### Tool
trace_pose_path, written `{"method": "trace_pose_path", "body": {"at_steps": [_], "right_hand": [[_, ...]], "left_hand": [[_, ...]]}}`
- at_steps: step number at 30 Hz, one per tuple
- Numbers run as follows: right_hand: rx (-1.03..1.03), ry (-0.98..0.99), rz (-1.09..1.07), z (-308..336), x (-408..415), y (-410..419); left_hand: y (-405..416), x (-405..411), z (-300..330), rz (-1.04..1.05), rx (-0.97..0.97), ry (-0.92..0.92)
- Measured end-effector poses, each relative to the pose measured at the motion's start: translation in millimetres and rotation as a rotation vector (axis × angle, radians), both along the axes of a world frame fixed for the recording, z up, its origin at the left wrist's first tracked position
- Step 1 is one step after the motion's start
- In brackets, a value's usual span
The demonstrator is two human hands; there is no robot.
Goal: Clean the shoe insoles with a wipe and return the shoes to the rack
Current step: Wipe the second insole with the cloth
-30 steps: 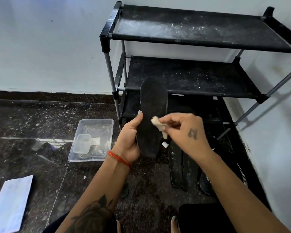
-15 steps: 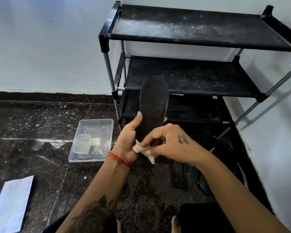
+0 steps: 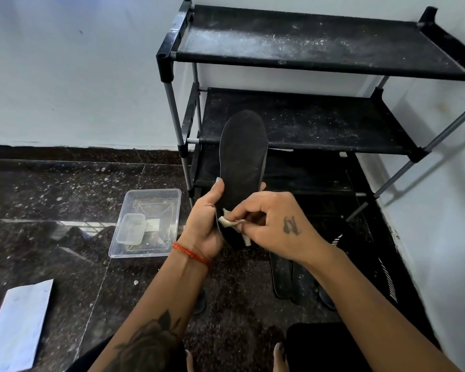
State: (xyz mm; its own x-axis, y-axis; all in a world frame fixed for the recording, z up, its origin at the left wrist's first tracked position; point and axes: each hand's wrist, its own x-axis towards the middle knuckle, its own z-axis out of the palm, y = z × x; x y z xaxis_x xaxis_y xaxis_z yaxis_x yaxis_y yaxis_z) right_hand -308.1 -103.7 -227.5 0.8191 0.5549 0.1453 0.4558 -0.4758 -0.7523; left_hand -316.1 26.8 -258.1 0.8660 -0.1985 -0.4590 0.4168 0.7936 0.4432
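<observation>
Insole (image 3: 242,157) held upright, heel gripped in left hand (image 3: 203,224); wipe (image 3: 230,224) pinched in right hand (image 3: 274,224), pressed on heel. Rack (image 3: 306,122) behind, clear tray (image 3: 145,224) left on floor, more insoles (image 3: 282,275) below.

Black insole (image 3: 242,157) held upright, toe up; crumpled pale wipe (image 3: 230,224) pressed against its heel; dusty black rack (image 3: 320,122) behind.

Pale blue-white wall (image 3: 73,76) meets a dark skirting strip (image 3: 78,151) above a glossy black speckled stone floor (image 3: 51,200), which reflects bright light beside a white side wall (image 3: 440,210).
</observation>
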Motion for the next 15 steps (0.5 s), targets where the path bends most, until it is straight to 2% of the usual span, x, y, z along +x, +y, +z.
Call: {"method": "trace_pose_path", "body": {"at_steps": [4, 7, 9, 13, 15], "right_hand": [[0.061, 0.163, 0.151, 7.5, -6.6, 2.5], [-0.091, 0.231, 0.246, 14.0, -1.4, -9.4], [-0.126, 0.190, 0.167, 16.4, 5.5, -21.5], [0.254, 0.140, -0.188, 19.2, 12.9, -28.8], [0.292, 0.154, -0.212, 17.3, 11.2, -21.7]], "left_hand": [[1.6, 0.0, -2.3, 0.017, 0.060, 0.008], [1.3, -1.8, 1.7, 0.005, 0.019, -0.001], [3.0, -0.4, 1.5, 0.024, -0.003, -0.011], [0.7, 1.9, 1.4, 0.031, 0.017, -0.027], [-1.0, 2.5, 0.6, 0.037, 0.025, -0.009]]}}
